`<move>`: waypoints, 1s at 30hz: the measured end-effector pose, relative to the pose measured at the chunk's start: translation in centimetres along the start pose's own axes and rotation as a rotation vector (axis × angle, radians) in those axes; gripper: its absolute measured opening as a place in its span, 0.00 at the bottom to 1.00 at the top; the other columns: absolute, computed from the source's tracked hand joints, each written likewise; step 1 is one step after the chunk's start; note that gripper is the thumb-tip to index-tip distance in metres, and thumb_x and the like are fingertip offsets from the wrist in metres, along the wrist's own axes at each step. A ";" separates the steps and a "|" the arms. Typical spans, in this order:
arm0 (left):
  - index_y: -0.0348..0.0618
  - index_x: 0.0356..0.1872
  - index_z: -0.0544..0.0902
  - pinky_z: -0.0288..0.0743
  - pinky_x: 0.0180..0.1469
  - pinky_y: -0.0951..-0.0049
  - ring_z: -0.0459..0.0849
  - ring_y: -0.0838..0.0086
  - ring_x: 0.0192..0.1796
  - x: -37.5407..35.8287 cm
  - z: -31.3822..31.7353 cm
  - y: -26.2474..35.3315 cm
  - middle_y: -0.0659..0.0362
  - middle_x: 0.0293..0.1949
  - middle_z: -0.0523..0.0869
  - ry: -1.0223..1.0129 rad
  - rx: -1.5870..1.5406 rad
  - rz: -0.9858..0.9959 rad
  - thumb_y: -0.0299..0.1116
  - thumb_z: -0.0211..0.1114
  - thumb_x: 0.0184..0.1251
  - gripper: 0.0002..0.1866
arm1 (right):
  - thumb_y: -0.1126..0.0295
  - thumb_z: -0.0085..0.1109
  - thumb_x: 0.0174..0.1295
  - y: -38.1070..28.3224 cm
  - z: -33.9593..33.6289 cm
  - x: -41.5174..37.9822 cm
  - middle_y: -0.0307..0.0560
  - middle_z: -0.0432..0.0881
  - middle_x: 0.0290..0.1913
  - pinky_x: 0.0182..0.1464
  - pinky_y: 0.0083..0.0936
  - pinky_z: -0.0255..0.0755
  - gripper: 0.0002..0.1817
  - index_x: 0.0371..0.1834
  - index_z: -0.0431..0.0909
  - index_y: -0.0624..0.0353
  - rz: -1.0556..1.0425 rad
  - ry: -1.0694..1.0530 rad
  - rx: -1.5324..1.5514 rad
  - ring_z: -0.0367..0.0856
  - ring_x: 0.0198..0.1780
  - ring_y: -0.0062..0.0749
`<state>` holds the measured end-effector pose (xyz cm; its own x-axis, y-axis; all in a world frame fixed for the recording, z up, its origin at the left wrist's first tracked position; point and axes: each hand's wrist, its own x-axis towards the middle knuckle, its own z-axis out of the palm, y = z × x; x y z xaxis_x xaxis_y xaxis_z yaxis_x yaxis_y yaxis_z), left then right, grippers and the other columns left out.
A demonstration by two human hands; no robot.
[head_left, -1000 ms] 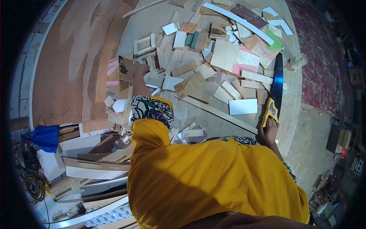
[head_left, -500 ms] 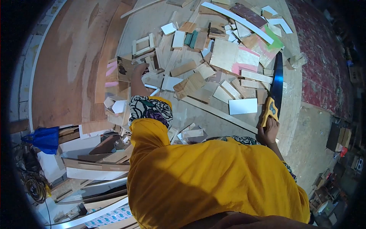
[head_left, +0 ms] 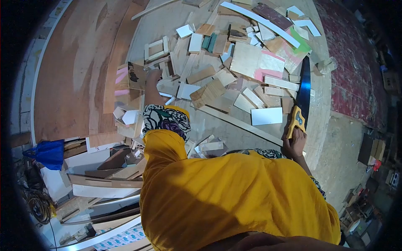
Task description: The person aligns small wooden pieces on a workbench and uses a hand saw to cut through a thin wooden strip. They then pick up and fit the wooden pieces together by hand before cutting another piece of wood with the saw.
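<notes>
No legible text, number or brand name. Markings noted: yellow handle of the saw, small pale marks on a dark inset, unreadable at this size. Printed film, lower left, repeated blue-green motif on white; lettering, if any, cannot be resolved. Carton at right edge, dark print, possibly characters, too dim to read. White panel, left, short reddish scrawl, illegible. Pink strokes on a wooden board, upper left: no letter or numeral made out.
</notes>
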<state>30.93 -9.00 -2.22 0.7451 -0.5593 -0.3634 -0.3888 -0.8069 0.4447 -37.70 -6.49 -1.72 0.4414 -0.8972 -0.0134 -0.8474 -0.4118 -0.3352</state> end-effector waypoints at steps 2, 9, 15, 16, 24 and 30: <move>0.38 0.21 0.79 0.67 0.26 0.68 0.75 0.73 0.22 0.6 0.3 -0.5 0.58 0.20 0.78 0.007 -0.035 -0.022 0.43 0.62 0.58 0.17 | 0.63 0.58 0.50 -0.1 -0.1 0.0 0.61 0.74 0.49 0.60 0.43 0.55 0.26 0.50 0.68 0.68 -0.020 0.013 -0.012 0.71 0.53 0.51; 0.36 0.30 0.83 0.74 0.35 0.68 0.81 0.71 0.28 -2.3 -1.1 2.2 0.56 0.26 0.83 -0.034 0.158 -0.024 0.43 0.60 0.56 0.17 | 0.63 0.60 0.45 0.3 0.5 0.0 0.61 0.74 0.44 0.54 0.44 0.60 0.27 0.48 0.68 0.67 -0.077 0.109 0.012 0.71 0.49 0.54; 0.35 0.29 0.82 0.73 0.36 0.66 0.82 0.68 0.29 -2.5 -1.0 2.3 0.53 0.26 0.83 -0.012 0.118 -0.027 0.43 0.60 0.55 0.17 | 0.63 0.59 0.49 0.7 0.7 -0.2 0.60 0.74 0.49 0.58 0.43 0.57 0.27 0.50 0.67 0.67 -0.032 0.013 -0.019 0.70 0.53 0.51; 0.35 0.29 0.82 0.73 0.36 0.66 0.82 0.68 0.29 -1.6 -0.7 1.5 0.53 0.26 0.83 -0.013 0.119 -0.027 0.43 0.60 0.55 0.17 | 0.63 0.59 0.49 0.7 0.7 -0.2 0.60 0.74 0.49 0.58 0.43 0.56 0.27 0.50 0.67 0.67 -0.038 0.018 -0.027 0.70 0.53 0.51; 0.35 0.28 0.83 0.73 0.39 0.64 0.83 0.63 0.33 -1.7 -0.6 1.8 0.49 0.28 0.84 0.032 0.111 -0.087 0.43 0.61 0.53 0.18 | 0.64 0.59 0.50 -0.3 -0.2 0.1 0.61 0.74 0.49 0.58 0.43 0.56 0.25 0.49 0.68 0.68 -0.004 0.012 -0.015 0.71 0.53 0.50; 0.35 0.30 0.83 0.72 0.42 0.62 0.83 0.63 0.33 -2.8 -0.9 2.4 0.48 0.28 0.84 0.065 0.224 0.053 0.48 0.57 0.56 0.22 | 0.64 0.58 0.50 -0.4 -0.2 0.2 0.61 0.74 0.47 0.57 0.43 0.57 0.24 0.48 0.69 0.68 -0.016 0.021 0.021 0.71 0.51 0.51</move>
<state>28.44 -9.22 0.59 0.7506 -0.5946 -0.2880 -0.5336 -0.8027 0.2663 -37.35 -6.53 -1.42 0.4483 -0.8938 0.0115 -0.8338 -0.4228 -0.3549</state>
